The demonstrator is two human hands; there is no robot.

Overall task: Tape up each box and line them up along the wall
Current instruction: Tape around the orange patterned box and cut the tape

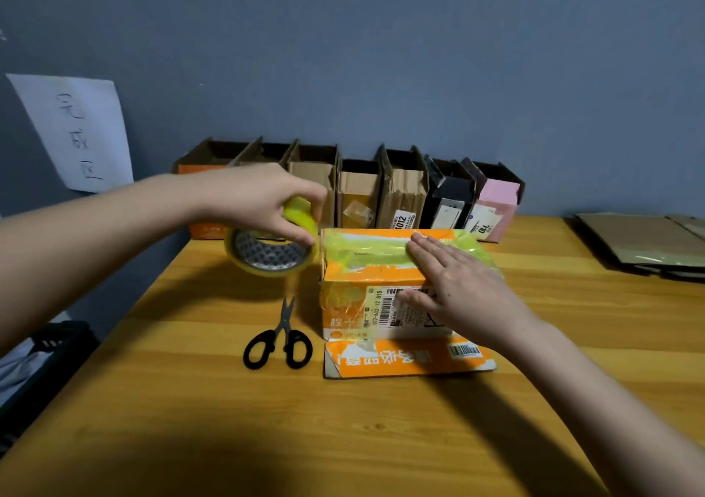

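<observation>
Head view. An orange box [385, 286] stands near the middle of the wooden surface [190, 401], its top covered by a strip of yellow-green tape [366, 254] and one loose flap [404, 357] lying flat on the surface in front of it. The right hand [454, 286] lies palm-down across the top right of the box, fingers [423, 256] straight and pressed flat on the tape, thumb resting on the shipping label [396, 305] on the front face. The left hand [263, 200] holds a roll of yellow tape [272, 244] just left of the box, above the surface, fingers curled and clamped on the roll's rim. Black-handled scissors [280, 340] lie shut on the surface, just left of the box. A row of open-topped boxes [381, 191] stands along the blue wall [381, 57]; the orange box is apart from that row. A handwritten paper sheet [76, 130] hangs on the wall at left. Flattened cardboard [641, 241] lies at far right.
</observation>
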